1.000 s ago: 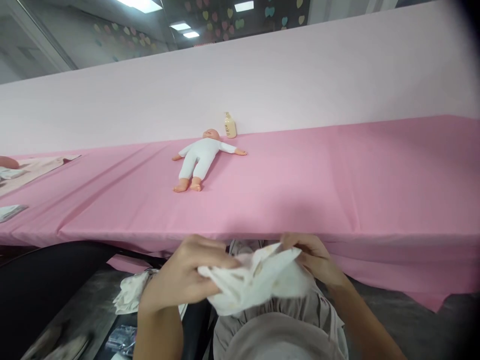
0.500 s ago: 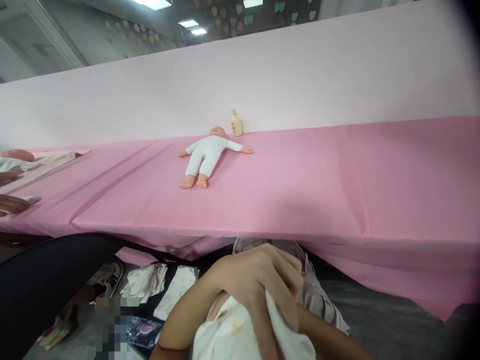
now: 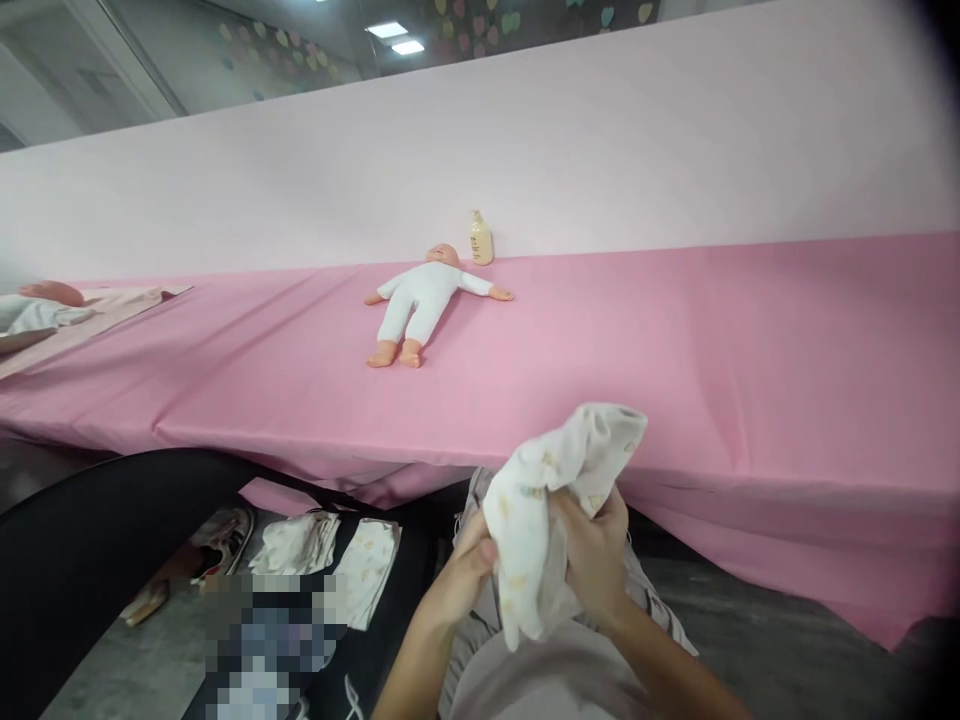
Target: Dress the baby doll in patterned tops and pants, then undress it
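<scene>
Both hands hold a small white printed cloth (image 3: 551, 490) bunched up above my lap, just below the table's front edge. My left hand (image 3: 463, 575) pinches its lower left side. My right hand (image 3: 592, 550) grips it from the right, and the cloth's top rises above that hand. On the pink tablecloth (image 3: 675, 340) lies a baby doll (image 3: 420, 300) in a white suit, on its back with arms spread, well beyond my reach. A small cream pump bottle (image 3: 481, 239) stands right behind the doll's head against the pale backdrop.
Folded white printed cloths (image 3: 330, 555) lie on a dark surface at lower left, beside a black chair back (image 3: 97, 540). At the far left of the table another doll (image 3: 45, 300) lies on a pale cloth. A shoe (image 3: 221, 530) shows on the floor.
The cloth was pressed low against my lap under my left hand; now both hands have lifted it up to the table edge. The view has shifted slightly right.
</scene>
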Available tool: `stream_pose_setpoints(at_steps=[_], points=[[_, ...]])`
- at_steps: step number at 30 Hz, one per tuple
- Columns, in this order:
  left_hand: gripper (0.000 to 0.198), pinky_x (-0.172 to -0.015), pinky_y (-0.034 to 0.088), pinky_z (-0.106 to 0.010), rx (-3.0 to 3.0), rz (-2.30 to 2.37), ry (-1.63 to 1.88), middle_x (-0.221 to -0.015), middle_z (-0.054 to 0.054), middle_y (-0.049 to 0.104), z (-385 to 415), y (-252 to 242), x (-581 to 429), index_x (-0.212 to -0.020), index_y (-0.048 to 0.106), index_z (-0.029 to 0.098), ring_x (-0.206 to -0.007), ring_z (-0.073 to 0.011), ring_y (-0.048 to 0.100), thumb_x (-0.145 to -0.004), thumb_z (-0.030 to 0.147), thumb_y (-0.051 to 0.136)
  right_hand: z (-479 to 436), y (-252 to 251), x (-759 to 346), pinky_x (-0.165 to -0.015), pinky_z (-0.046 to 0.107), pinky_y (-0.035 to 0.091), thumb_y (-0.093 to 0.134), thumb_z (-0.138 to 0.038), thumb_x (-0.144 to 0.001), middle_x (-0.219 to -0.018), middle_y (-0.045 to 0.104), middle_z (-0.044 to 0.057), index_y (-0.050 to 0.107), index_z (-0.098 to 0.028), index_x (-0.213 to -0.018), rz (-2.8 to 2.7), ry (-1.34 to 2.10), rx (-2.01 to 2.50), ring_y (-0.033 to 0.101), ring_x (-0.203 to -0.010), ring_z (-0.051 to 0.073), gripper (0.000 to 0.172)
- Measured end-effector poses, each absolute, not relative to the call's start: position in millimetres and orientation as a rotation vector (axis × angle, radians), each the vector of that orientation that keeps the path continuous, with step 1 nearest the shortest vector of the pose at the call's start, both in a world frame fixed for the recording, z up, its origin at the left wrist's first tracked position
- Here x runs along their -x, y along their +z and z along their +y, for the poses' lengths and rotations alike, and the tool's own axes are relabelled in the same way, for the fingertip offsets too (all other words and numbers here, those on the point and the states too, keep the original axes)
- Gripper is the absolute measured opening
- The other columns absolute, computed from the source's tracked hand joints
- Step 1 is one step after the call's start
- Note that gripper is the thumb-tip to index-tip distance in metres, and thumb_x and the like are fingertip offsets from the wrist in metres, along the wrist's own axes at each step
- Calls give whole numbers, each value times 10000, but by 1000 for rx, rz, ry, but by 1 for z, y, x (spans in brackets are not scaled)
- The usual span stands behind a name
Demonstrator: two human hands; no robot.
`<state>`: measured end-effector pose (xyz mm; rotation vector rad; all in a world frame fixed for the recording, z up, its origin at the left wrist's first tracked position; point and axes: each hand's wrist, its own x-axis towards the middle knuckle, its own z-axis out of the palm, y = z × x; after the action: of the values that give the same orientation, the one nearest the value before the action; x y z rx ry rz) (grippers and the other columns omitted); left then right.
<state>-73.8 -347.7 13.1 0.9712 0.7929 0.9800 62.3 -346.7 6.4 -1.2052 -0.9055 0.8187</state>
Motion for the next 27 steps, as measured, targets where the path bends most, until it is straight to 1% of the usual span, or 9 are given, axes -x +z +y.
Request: stream_pose_setpoints(at_steps=[3, 5, 8, 12, 16, 19, 22, 25, 27], points=[[731, -912, 467, -410, -1065, 902, 837, -1111, -62, 679, -354, 17, 65, -1181, 632, 286, -1050, -323, 600, -501, 426, 862, -337, 13, -63, -704, 337, 523, 701, -322, -734, -918, 661, 54, 551, -187, -1025, -681, 765, 1209, 637, -800, 209, 353], [624, -944, 456, -375, -1168, 978, 820, -1132, -45, 674, -352, 21, 58, -1156, 645, 274, -1080, -296, 588, -563, 295, 837, -334, 14, -64, -713, 336, 512, 707, -315, -724, -910, 659, 60, 568, -178, -1008, -675, 719, 1208, 628, -808, 212, 345], [380, -988, 424, -353, -1168, 1052, 860, -1131, -56, 677, -345, 20, 54, -1066, 687, 215, -1109, -276, 576, -697, 293, 737, -330, 10, -66, -636, 306, 489, 710, -298, -718, -792, 649, 34, 598, -174, -878, -699, 707, 1212, 599, -706, 188, 231], [345, -893, 466, -332, -915, 1117, 874, -1085, -73, 695, -338, 2, 64, -1018, 693, 178, -1020, -262, 624, -692, 279, 741, -323, 4, -72, -589, 297, 478, 717, -297, -718, -745, 655, 23, 621, -166, -813, -807, 810, 1184, 591, -655, 179, 188], [322, -769, 485, -277, -702, 1220, 1017, -1000, -69, 710, -329, -9, 75, -929, 688, 159, -933, -239, 647, -631, 248, 771, -320, 6, -79, -646, 340, 524, 705, -290, -737, -781, 702, 49, 666, -165, -825, -965, 785, 1170, 646, -709, 213, 157], [298, -682, 481, -246, -652, 1191, 1128, -886, -50, 717, -323, -7, 77, -878, 669, 151, -802, -203, 658, -605, 221, 764, -325, 3, -81, -810, 426, 543, 657, -245, -771, -889, 732, 67, 704, -194, -893, -1339, 740, 956, 681, -868, 262, 140], [248, -592, 463, -229, -619, 1135, 1190, -736, -31, 692, -320, -6, 79, -807, 642, 135, -653, -165, 636, -619, 252, 753, -330, -12, -81, -1033, 497, 426, 551, -151, -815, -1032, 724, 37, 692, -248, -1023, -1818, 540, 681, 640, -1067, 252, 269], [225, -596, 472, -227, -573, 1092, 1218, -718, -28, 682, -318, -8, 80, -791, 618, 135, -649, -160, 639, -658, 274, 736, -333, -27, -80, -1098, 542, 337, 451, -80, -789, -1231, 641, 68, 591, -209, -1233, -2074, 312, 630, 536, -1226, 246, 483], [289, -660, 497, -248, -564, 1058, 1218, -804, -49, 702, -318, -10, 80, -913, 625, 141, -748, -190, 666, -686, 287, 729, -336, -32, -79, -1109, 558, 309, 411, -68, -753, -1307, 585, 97, 529, -170, -1312, -2096, 301, 671, 470, -1289, 254, 580]])
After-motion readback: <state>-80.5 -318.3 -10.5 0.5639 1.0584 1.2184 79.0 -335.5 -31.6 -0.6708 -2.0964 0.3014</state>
